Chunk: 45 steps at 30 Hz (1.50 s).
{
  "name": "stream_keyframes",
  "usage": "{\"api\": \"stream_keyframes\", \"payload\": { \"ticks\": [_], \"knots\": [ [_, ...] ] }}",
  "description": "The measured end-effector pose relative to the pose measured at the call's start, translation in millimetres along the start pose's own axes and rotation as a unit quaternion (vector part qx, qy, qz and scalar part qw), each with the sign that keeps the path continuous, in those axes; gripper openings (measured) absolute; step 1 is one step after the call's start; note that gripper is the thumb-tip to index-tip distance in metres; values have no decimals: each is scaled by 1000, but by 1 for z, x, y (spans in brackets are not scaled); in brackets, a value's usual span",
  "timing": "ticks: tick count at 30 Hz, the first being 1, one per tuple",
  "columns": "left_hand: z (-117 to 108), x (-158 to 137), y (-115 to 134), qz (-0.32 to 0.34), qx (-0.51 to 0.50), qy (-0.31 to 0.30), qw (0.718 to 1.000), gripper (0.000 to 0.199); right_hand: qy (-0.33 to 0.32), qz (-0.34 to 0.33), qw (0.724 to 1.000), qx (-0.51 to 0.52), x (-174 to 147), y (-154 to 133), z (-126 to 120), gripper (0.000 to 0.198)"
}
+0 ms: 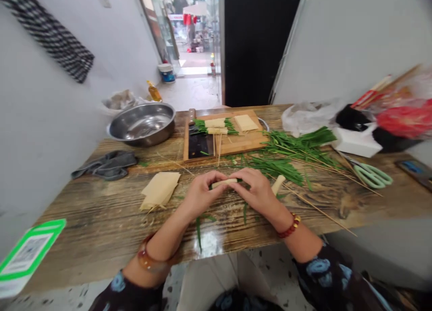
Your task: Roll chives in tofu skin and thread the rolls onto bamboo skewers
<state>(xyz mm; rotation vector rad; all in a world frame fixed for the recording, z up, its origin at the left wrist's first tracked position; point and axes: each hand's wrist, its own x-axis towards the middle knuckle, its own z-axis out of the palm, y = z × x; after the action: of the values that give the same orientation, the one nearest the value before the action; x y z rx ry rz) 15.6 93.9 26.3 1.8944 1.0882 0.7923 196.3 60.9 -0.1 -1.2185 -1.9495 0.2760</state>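
Between my two hands is a small tofu-skin roll (pixel 225 182) with green chives showing at its ends. My left hand (pixel 204 190) pinches one end and my right hand (pixel 255 189) the other, just above the wooden table. Left of them lies a stack of tofu sheets (pixel 160 189). Another tofu roll (pixel 278 184) rests beside my right hand, partly hidden by it. Cut chives (pixel 283 168) and thin bamboo skewers (pixel 317 206) are spread to the right. Ahead, a cutting board (pixel 239 144) bears chive-filled rolls (pixel 216 123), more tofu sheets (pixel 245 123) and a cleaver (pixel 200 145).
A steel basin (pixel 143 122) and a grey cloth (pixel 107 164) sit at the left. Green-handled scissors (pixel 373 175), a white box (pixel 357 140), plastic bags (pixel 305 117) and a phone (pixel 415 172) are at the right. A green-framed QR sign (pixel 32 252) is at the near left.
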Motion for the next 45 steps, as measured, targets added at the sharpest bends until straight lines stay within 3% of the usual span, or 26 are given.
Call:
{"api": "stream_keyframes", "payload": {
  "ticks": [9,13,16,21,24,30,40,45],
  "knots": [
    [10,6,0,7,19,19,1000,21,17,5,1000,15,3,2,-11,17],
    [18,11,9,-5,8,48,999,17,135,51,988,62,-5,13,-41,21],
    [29,20,14,4,-18,70,997,17,199,107,974,16,-30,32,-71,21],
    [60,32,14,21,-56,77,995,12,55,162,976,-134,-83,58,-97,20],
    [71,31,10,20,-64,85,994,11,-3,171,971,-165,-96,62,-95,20],
    [71,26,2,19,-57,96,994,7,-48,171,971,-158,-89,56,-85,22],
    [63,30,-7,5,-119,121,985,8,35,166,983,72,-87,14,-53,22],
    [59,27,0,9,-141,110,984,9,40,155,981,112,-72,4,-32,25]
  ]
}}
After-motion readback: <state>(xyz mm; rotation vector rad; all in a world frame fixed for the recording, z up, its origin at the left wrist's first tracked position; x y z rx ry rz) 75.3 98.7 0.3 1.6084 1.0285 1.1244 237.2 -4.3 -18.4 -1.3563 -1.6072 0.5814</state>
